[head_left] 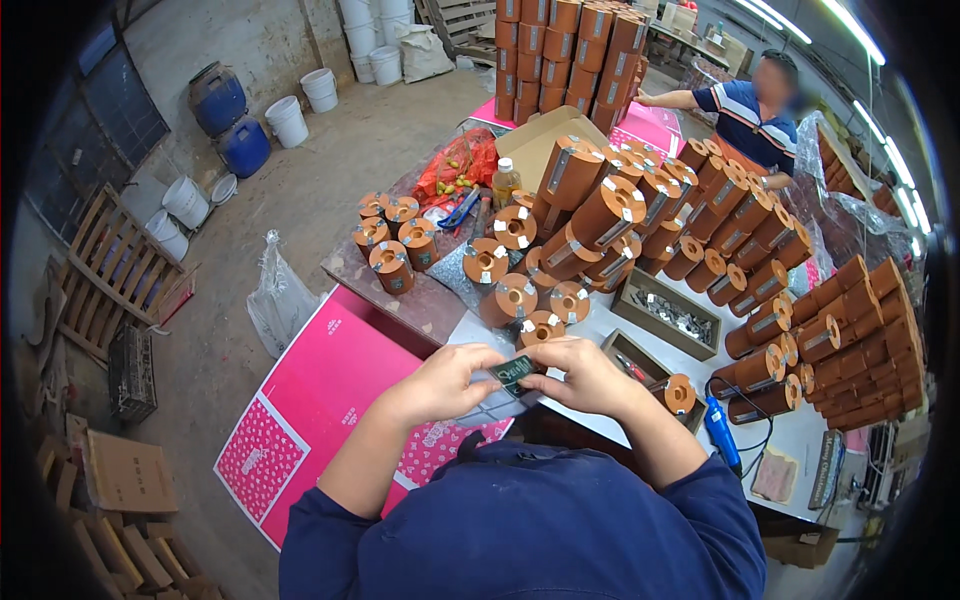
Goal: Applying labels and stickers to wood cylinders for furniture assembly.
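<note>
My left hand (448, 382) and my right hand (580, 374) meet in front of my chest, at the near edge of the table. Between them is a small dark green label (512, 372) with pale lettering, pinched at its right side by my right fingers. My left fingers are closed on a pale sheet (495, 408) marked with a grid, just under the label. Just beyond my hands stand brown cylinders (541, 330) with a round hole in the top, several bearing small white stickers.
A wooden box of small metal parts (668, 312) lies right of the cylinders. A blue corded tool (720, 432) rests farther right. Pink printed sheets (335, 375) hang at the left. Tall cylinder stacks (565, 55) stand behind, near another person (757, 115) at the far right.
</note>
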The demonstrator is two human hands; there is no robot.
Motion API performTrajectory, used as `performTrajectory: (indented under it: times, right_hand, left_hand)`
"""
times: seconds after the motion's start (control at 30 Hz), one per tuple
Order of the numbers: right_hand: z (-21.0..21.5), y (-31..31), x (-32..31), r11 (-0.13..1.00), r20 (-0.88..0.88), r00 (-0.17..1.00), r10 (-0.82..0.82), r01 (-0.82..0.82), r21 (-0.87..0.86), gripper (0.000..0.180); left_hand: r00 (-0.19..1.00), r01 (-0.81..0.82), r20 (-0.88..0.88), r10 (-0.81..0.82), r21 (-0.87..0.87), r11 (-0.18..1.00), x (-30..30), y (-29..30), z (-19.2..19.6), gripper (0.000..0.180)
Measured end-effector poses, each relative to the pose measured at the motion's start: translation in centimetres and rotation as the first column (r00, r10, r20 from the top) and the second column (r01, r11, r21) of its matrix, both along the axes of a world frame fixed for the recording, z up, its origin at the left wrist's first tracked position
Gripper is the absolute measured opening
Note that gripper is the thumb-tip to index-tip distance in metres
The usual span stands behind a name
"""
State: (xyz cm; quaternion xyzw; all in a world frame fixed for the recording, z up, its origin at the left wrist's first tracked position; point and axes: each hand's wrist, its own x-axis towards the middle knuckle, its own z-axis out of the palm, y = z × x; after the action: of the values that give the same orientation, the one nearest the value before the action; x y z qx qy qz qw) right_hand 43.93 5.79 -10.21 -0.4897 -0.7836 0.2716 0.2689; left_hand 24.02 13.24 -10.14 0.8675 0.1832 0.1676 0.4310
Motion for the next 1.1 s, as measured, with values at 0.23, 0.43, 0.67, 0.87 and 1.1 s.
performTrajectory:
  times: [0.23,0.43,0.67,0.87,1.1]
  right_hand:
    - [-3.4,0.4,-1.1,0.813,-0.829,0.086,-0.553,0.273,-0.515,0.018]
    - [-4.0,-0.1,-3.3,0.822,-0.823,-0.139,-0.551,0.078,-0.564,0.015]
    - [-4.4,-1.2,-3.4,0.829,-0.83,-0.018,-0.557,0.046,-0.557,0.015]
    - [-3.9,-0.6,-0.1,0.938,-0.701,0.623,-0.347,0.222,-0.267,0.029]
    - [2.7,1.2,2.2,0.943,0.179,0.982,0.06,0.003,-0.333,0.067]
  left_hand:
    - [0.501,-0.786,0.678,0.538,0.097,0.61,0.0,-0.9,-0.6,0.048]
    - [0.656,-0.206,0.314,0.686,-0.8,0.564,3.2,-4.8,-5.4,0.041]
    - [0.733,-0.105,0.239,0.637,-0.885,0.454,2.6,-3.9,-5.7,0.033]
    - [0.444,0.175,0.396,0.804,-0.918,0.355,1.1,-1.6,-4.0,0.04]
    - [0.859,-0.482,0.338,0.384,0.283,0.829,0.0,0.2,0.7,0.064]
